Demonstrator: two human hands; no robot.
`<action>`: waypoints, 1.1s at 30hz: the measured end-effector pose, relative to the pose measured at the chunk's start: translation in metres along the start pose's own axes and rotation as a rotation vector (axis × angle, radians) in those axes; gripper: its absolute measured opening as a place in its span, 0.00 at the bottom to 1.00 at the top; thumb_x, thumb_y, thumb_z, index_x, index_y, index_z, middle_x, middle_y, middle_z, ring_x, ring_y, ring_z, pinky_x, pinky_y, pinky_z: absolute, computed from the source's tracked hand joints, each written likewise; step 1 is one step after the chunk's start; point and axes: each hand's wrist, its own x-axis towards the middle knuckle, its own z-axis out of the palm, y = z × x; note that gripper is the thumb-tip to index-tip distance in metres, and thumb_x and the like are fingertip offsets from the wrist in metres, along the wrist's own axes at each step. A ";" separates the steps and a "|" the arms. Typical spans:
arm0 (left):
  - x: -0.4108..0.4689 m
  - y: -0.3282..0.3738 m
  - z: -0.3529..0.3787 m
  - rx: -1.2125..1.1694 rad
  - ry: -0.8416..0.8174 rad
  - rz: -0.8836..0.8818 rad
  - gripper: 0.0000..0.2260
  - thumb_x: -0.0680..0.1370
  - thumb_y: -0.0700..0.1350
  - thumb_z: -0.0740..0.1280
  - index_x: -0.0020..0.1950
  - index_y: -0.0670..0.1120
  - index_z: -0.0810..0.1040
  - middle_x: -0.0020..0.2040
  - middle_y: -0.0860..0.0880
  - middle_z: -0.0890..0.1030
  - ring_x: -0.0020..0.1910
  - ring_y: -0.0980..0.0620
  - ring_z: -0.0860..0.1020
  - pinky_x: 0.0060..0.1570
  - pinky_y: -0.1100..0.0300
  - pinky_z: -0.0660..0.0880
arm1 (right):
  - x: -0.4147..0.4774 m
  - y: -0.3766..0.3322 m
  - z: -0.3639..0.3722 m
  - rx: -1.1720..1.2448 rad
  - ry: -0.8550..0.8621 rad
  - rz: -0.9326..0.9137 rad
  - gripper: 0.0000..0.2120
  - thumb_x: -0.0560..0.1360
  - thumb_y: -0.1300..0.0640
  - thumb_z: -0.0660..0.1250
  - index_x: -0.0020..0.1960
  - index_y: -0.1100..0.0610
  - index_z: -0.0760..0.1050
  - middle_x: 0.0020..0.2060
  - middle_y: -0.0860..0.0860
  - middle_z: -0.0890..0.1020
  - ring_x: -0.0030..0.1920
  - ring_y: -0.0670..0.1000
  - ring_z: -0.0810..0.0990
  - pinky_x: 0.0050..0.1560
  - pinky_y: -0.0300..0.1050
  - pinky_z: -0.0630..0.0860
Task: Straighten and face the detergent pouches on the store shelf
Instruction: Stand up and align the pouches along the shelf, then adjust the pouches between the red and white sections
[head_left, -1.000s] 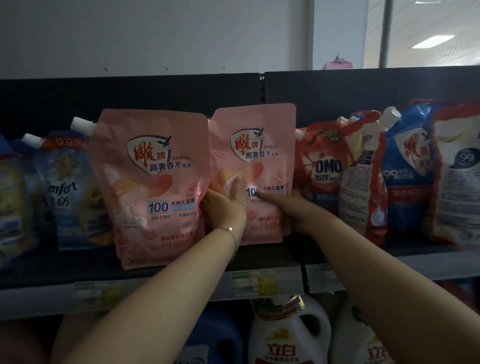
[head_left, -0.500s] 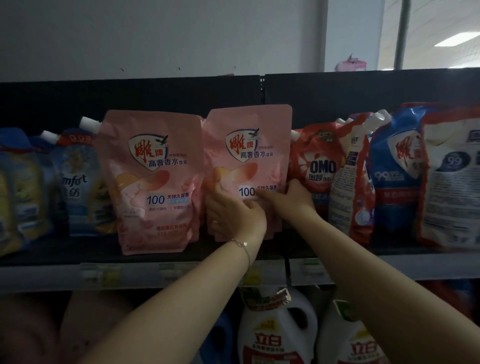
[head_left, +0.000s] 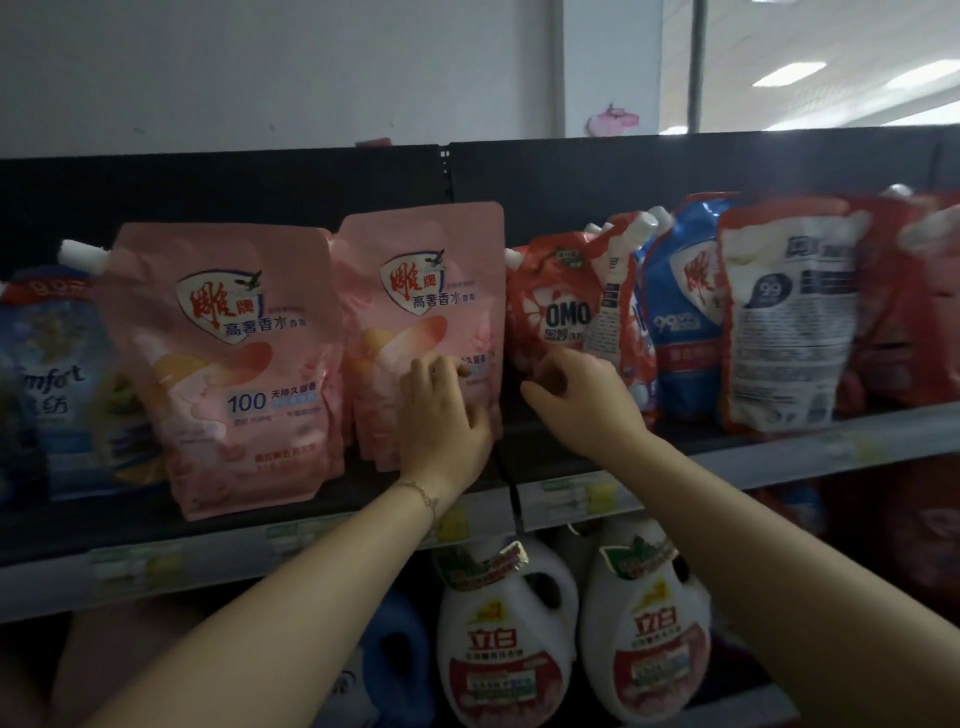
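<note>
Left hand (head_left: 447, 415): one, fingers lightly bent, tips pressed flat on the lower front of the right pink pouch (head_left: 426, 291), thumb at that pouch's right edge; one thin bracelet (head_left: 422, 493) on the wrist. Right hand (head_left: 584, 402): one, just right of the right pink pouch, fingers and thumb curled in a pinch on the lower left corner of the red OMO pouch (head_left: 558, 306). Pink pouches: two, both upright and front-facing on the shelf (head_left: 779, 449); the left pink pouch (head_left: 223, 364) touches the right pink pouch's left side and stands nearer the shelf edge. Left of both: one blue Comfort pouch (head_left: 52, 384), front-facing, with more packs beyond it too blurred to count. Right of the right pink pouch, in order: the red OMO pouch, front-facing; one side-on pouch (head_left: 618, 312) leaning against it; one blue pouch (head_left: 685, 322); one back-facing pouch (head_left: 789, 332) showing small print; then red packs too blurred to count. Below the right pink pouch, on the lower tier: one white jug (head_left: 504, 644), a second white jug (head_left: 649, 629) beside it, and one blue jug (head_left: 397, 654), partly hidden by the left forearm.
</note>
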 end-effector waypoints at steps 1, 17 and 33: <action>0.000 0.002 0.001 -0.003 -0.017 0.018 0.12 0.73 0.41 0.68 0.55 0.43 0.71 0.57 0.45 0.69 0.57 0.46 0.67 0.54 0.56 0.68 | -0.004 0.002 -0.005 -0.024 -0.002 0.000 0.08 0.75 0.49 0.67 0.47 0.54 0.76 0.43 0.48 0.78 0.44 0.49 0.77 0.43 0.48 0.76; -0.020 0.042 0.004 0.018 -0.216 0.128 0.17 0.75 0.43 0.66 0.62 0.43 0.69 0.61 0.47 0.68 0.58 0.49 0.69 0.56 0.60 0.66 | -0.052 0.029 -0.053 -0.115 -0.002 0.075 0.08 0.75 0.48 0.65 0.46 0.54 0.74 0.42 0.48 0.78 0.42 0.50 0.77 0.41 0.48 0.76; 0.010 0.110 0.069 -0.249 -0.459 -0.284 0.37 0.69 0.60 0.73 0.68 0.45 0.59 0.65 0.46 0.69 0.62 0.46 0.73 0.59 0.50 0.73 | -0.021 0.101 -0.081 -0.068 -0.073 -0.049 0.12 0.75 0.46 0.65 0.39 0.50 0.66 0.37 0.45 0.72 0.37 0.48 0.71 0.33 0.43 0.63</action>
